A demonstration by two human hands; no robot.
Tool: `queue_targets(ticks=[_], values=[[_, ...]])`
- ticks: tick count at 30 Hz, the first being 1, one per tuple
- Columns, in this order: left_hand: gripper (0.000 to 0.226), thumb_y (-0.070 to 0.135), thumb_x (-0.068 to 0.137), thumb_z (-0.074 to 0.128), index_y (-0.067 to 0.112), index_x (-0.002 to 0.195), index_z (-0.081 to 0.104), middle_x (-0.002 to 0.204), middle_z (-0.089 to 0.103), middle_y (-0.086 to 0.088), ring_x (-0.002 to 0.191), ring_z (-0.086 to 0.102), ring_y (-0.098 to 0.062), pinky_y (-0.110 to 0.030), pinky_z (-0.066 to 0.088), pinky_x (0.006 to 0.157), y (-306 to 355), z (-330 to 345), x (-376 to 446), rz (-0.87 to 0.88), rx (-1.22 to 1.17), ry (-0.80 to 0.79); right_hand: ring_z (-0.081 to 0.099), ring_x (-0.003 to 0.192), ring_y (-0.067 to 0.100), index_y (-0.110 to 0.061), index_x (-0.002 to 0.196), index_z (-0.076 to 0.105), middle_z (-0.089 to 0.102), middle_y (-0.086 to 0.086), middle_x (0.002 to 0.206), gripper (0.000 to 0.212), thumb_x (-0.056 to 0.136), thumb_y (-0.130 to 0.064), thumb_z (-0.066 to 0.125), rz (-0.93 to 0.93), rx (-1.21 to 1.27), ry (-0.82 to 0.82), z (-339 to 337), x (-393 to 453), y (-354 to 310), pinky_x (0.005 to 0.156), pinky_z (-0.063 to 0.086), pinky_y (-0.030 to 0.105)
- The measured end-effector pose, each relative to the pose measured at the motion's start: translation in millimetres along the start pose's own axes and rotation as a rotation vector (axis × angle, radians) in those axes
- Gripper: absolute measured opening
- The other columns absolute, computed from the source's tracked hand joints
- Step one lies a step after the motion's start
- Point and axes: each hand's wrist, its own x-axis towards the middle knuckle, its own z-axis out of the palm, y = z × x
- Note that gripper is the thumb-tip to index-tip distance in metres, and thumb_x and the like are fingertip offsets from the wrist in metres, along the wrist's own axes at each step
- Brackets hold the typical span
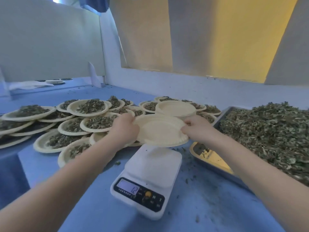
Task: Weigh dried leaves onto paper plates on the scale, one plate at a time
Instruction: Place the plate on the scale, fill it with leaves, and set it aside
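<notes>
An empty cream paper plate (160, 130) hangs in the air just beyond the far end of the white digital scale (147, 178). My left hand (124, 128) grips the plate's left rim and my right hand (194, 129) pinches its right rim. The scale's platform is bare and its display shows a reading. A heap of dried leaves (267, 131) fills a metal tray (222, 171) at the right. A stack of empty plates (175, 108) stands behind the held plate.
Many paper plates with leaf portions (66, 124) lie overlapped across the blue table (83, 206) at the left and behind the stack. Loose leaf crumbs litter the table right of the scale. A white wall ledge runs along the back.
</notes>
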Motion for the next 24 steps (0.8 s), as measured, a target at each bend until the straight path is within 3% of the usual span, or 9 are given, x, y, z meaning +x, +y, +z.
queue_targets(ticks=[3, 5, 8, 11, 15, 18, 19, 21, 24], values=[[0.021, 0.003, 0.084, 0.044, -0.001, 0.097, 0.06, 0.084, 0.059, -0.014, 0.072, 0.052, -0.028, -0.032, 0.039, 0.055, -25.5, 13.8, -27.1, -0.048, -0.046, -0.018, 0.053, 0.077, 0.026, 0.002, 0.088, 0.06, 0.06, 0.014, 0.083, 0.019, 0.086, -0.008, 0.044, -0.031, -0.062, -0.02, 30.5, -21.5, 11.8, 0.053, 0.029, 0.031], [0.021, 0.007, 0.085, 0.046, 0.007, 0.101, 0.061, 0.093, 0.063, -0.012, 0.083, 0.058, -0.03, -0.035, 0.046, 0.064, -36.2, 21.5, -37.1, -0.081, -0.066, -0.01, 0.056, 0.081, 0.027, -0.003, 0.094, 0.059, 0.061, 0.012, 0.086, 0.021, 0.087, -0.013, 0.041, -0.006, -0.087, -0.026, 47.1, -27.7, 22.0, 0.057, 0.031, 0.033], [0.02, 0.011, 0.086, 0.048, 0.009, 0.103, 0.059, 0.096, 0.063, -0.009, 0.087, 0.057, -0.026, -0.033, 0.044, 0.065, -45.0, 32.0, -41.7, -0.08, -0.032, -0.015, 0.055, 0.091, 0.032, -0.007, 0.089, 0.053, 0.059, 0.014, 0.092, 0.016, 0.088, -0.017, 0.04, 0.038, -0.145, 0.016, 61.2, -29.1, 29.7, 0.069, 0.038, 0.036], [0.017, 0.012, 0.085, 0.048, 0.009, 0.099, 0.058, 0.09, 0.061, -0.007, 0.084, 0.056, -0.026, -0.03, 0.037, 0.055, -49.1, 38.6, -41.4, -0.082, -0.003, -0.039, 0.052, 0.1, 0.031, -0.013, 0.085, 0.056, 0.058, 0.011, 0.094, 0.015, 0.087, -0.019, 0.043, 0.019, -0.208, 0.066, 65.1, -28.2, 31.2, 0.078, 0.04, 0.036], [0.022, 0.022, 0.087, 0.053, 0.02, 0.108, 0.057, 0.096, 0.063, 0.0, 0.086, 0.057, -0.019, -0.03, 0.042, 0.063, -55.5, 43.0, -39.4, -0.108, -0.091, -0.042, 0.052, 0.095, 0.029, -0.011, 0.078, 0.057, 0.06, 0.007, 0.087, 0.02, 0.088, -0.025, 0.046, -0.001, -0.14, 0.086, 63.7, -26.6, 35.2, 0.081, 0.043, 0.038], [0.036, 0.037, 0.085, 0.06, 0.023, 0.118, 0.054, 0.094, 0.062, 0.007, 0.094, 0.058, -0.019, -0.034, 0.047, 0.08, -67.5, 42.7, -41.6, -0.182, -0.275, 0.018, 0.048, 0.081, 0.027, -0.009, 0.07, 0.048, 0.05, 0.004, 0.072, 0.039, 0.091, -0.042, 0.047, -0.006, -0.025, 0.152, 64.3, -30.9, 34.2, 0.069, 0.035, 0.037], [0.036, 0.041, 0.084, 0.061, 0.021, 0.114, 0.057, 0.093, 0.063, 0.006, 0.093, 0.06, -0.019, -0.037, 0.049, 0.083, -72.8, 42.7, -42.3, -0.209, -0.343, 0.046, 0.052, 0.086, 0.031, -0.005, 0.077, 0.054, 0.056, 0.008, 0.079, 0.045, 0.091, -0.046, 0.046, -0.004, 0.009, 0.177, 64.9, -31.9, 34.7, 0.072, 0.037, 0.04], [0.029, 0.043, 0.085, 0.061, 0.017, 0.098, 0.066, 0.082, 0.069, 0.002, 0.075, 0.065, -0.015, -0.036, 0.053, 0.073, -81.1, 42.7, -45.5, -0.245, -0.516, 0.083, 0.055, 0.104, 0.032, 0.003, 0.101, 0.061, 0.064, 0.013, 0.104, 0.058, 0.092, -0.052, 0.045, 0.015, 0.045, 0.21, 64.5, -33.2, 34.6, 0.084, 0.042, 0.042], [0.029, 0.035, 0.089, 0.058, 0.009, 0.086, 0.069, 0.071, 0.072, -0.005, 0.066, 0.068, -0.019, -0.03, 0.053, 0.064, -89.7, 45.3, -50.3, -0.329, -0.738, 0.123, 0.058, 0.103, 0.028, -0.004, 0.098, 0.062, 0.064, 0.011, 0.104, 0.058, 0.091, -0.058, 0.041, 0.026, 0.072, 0.182, 63.0, -32.2, 35.6, 0.082, 0.043, 0.038]])
